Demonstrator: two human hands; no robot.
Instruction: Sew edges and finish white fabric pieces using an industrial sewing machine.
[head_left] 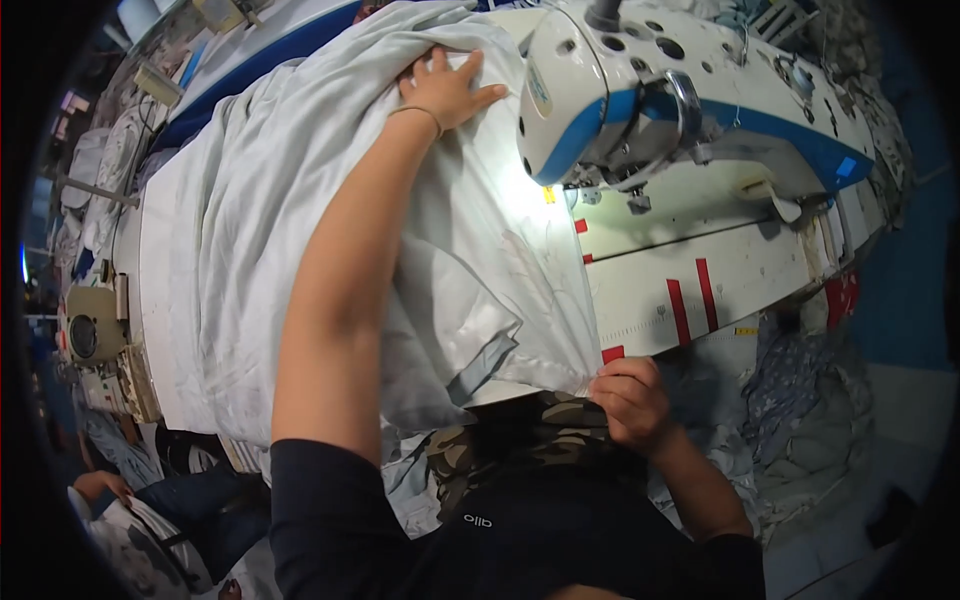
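Observation:
A large pale grey-white cloth (300, 230) is spread over the sewing table and bunched up at its far end. My left hand (448, 90) lies flat on the cloth far ahead, fingers spread, just left of the sewing machine head (640, 90). My right hand (632, 398) pinches the near edge of the cloth at the table's front edge, close to my body. The cloth runs taut between both hands, passing under the lit needle area (548, 190).
The white table top (720, 270) carries red tape marks to the right of the cloth. Piles of patterned fabric (800, 400) lie low on the right. Another person's hand (100, 485) works at the lower left beside another machine (90, 335).

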